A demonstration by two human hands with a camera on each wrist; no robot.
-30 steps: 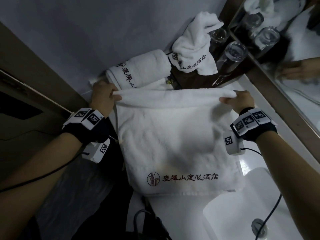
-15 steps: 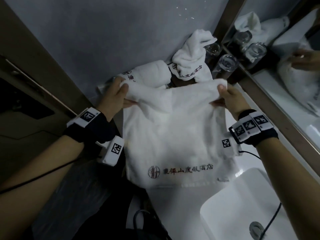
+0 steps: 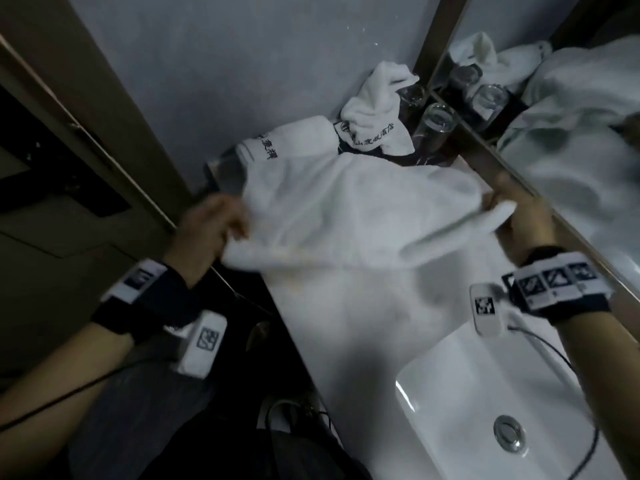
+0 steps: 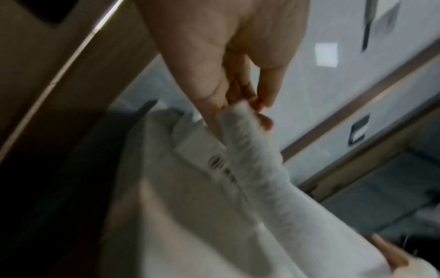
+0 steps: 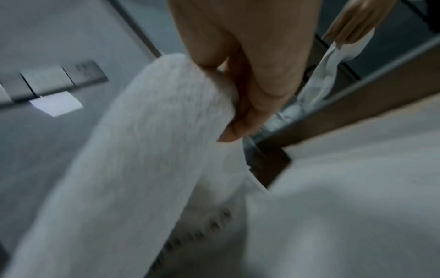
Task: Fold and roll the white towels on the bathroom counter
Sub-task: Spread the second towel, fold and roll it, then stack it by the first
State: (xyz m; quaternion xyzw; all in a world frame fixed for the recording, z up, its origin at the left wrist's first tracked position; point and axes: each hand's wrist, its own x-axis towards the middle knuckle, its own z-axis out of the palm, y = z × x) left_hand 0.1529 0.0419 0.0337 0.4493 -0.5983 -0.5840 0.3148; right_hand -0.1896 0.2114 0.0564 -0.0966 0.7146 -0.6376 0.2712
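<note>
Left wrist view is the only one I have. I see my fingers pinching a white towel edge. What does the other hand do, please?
Observer: The right hand grips the opposite end of the same towel, beside the mirror frame.
Operator: Is the towel flat on the counter?
Observer: No. In the head view it is stretched between the left hand and the right hand, lifted above the counter.
Operator: Are other towels near?
Observer: Yes. A rolled towel lies by the wall behind it, and a crumpled towel sits next to two drinking glasses.
</note>
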